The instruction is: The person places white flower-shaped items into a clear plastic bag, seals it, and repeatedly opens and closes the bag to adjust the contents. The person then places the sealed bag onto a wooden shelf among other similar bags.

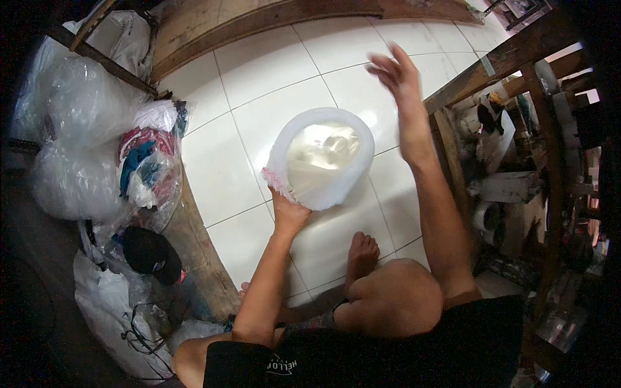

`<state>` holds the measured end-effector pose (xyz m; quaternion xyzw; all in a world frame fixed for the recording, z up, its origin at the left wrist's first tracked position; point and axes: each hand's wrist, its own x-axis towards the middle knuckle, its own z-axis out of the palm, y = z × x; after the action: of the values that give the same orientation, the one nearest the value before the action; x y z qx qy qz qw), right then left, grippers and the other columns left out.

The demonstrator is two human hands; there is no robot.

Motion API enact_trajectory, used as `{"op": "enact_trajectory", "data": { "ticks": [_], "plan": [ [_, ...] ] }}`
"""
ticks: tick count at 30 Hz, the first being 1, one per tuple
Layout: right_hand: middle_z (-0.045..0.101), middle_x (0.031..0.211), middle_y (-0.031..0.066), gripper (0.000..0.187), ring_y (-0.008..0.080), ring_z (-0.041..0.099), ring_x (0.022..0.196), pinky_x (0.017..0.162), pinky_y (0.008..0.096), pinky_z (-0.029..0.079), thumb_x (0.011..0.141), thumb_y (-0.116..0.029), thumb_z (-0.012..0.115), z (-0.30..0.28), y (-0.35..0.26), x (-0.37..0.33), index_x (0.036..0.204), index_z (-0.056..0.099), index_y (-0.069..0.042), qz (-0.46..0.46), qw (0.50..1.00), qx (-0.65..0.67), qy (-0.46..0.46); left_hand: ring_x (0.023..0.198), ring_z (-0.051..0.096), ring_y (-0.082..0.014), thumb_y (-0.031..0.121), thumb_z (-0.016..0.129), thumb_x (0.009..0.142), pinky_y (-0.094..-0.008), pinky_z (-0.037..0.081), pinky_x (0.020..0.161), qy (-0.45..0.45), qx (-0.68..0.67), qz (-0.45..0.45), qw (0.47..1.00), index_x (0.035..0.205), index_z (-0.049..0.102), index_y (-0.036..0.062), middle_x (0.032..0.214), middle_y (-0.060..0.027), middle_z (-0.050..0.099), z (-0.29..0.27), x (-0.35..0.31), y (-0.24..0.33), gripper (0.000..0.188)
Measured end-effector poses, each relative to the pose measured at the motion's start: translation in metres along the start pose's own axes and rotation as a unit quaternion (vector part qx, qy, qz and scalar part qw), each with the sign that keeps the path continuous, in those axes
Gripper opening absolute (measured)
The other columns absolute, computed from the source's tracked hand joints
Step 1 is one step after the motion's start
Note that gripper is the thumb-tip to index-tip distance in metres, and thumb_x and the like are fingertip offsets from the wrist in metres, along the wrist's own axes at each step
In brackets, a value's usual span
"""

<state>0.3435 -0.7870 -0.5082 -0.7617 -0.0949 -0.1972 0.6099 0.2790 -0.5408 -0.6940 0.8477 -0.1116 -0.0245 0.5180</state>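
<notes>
A white, soft-looking oval ring (363,139) is held out in front of me above the tiled floor. Inside it shows a glossy, pale cream surface, and a frayed pink edge runs along its lower left; I cannot make out its exact kind. My left hand (290,212) grips it at that lower left rim, with most of the fingers hidden under it. Up and to the right of the ring, my right hand (402,81) is raised in the air, slightly blurred. Its fingers are spread and nothing is in them.
White tiles (272,55) cover the floor under the ring. Clear plastic bags (77,149), bundled cloth (145,145) and a black cap (152,254) lie along the left. A wooden rack (446,149) with cluttered items stands close by my right arm. My bare foot (363,249) rests below the ring.
</notes>
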Motion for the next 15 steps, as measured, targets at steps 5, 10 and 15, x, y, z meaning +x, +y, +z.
{"op": "enact_trajectory", "data": {
  "ticks": [5, 10, 15],
  "plan": [
    [0.028, 0.149, 0.0203, 0.098, 0.0353, 0.035, 0.134, 0.11, 0.0481, 0.03, 0.081, -0.037, 0.068, -0.011, 0.074, -0.156, 0.152, 0.007, -0.006, 0.235, 0.972, 0.03, -0.006, 0.124, 0.043, -0.0366, 0.023, 0.085, 0.059, -0.044, 0.033, 0.107, -0.051, 0.02, 0.0, 0.999, 0.128, 0.049, 0.0024, 0.131, -0.0197, 0.047, 0.0, 0.01, -0.03, 0.081],
    [0.044, 0.14, 0.0176, 0.089, 0.0319, 0.044, 0.129, 0.105, 0.044, 0.038, 0.075, -0.036, 0.078, 0.073, 0.101, -0.225, 0.144, 0.031, -0.006, 0.295, 0.955, -0.008, -0.031, 0.117, 0.05, -0.0346, 0.018, 0.08, 0.061, -0.0396, 0.038, 0.104, -0.171, -0.037, -0.066, 0.982, 0.128, 0.048, 0.0006, 0.126, -0.0195, 0.053, -0.028, 0.014, -0.029, 0.077],
    [0.057, 0.127, 0.0146, 0.07, 0.0296, 0.052, 0.121, 0.102, 0.0416, 0.042, 0.077, -0.036, 0.076, 0.094, 0.117, -0.233, 0.133, 0.049, -0.005, 0.332, 0.938, -0.06, -0.076, 0.112, 0.055, -0.0328, 0.017, 0.073, 0.064, -0.038, 0.041, 0.099, -0.189, -0.027, -0.036, 0.981, 0.122, 0.053, 0.0002, 0.119, -0.0172, 0.058, -0.049, 0.023, -0.025, 0.063]
  ]
}}
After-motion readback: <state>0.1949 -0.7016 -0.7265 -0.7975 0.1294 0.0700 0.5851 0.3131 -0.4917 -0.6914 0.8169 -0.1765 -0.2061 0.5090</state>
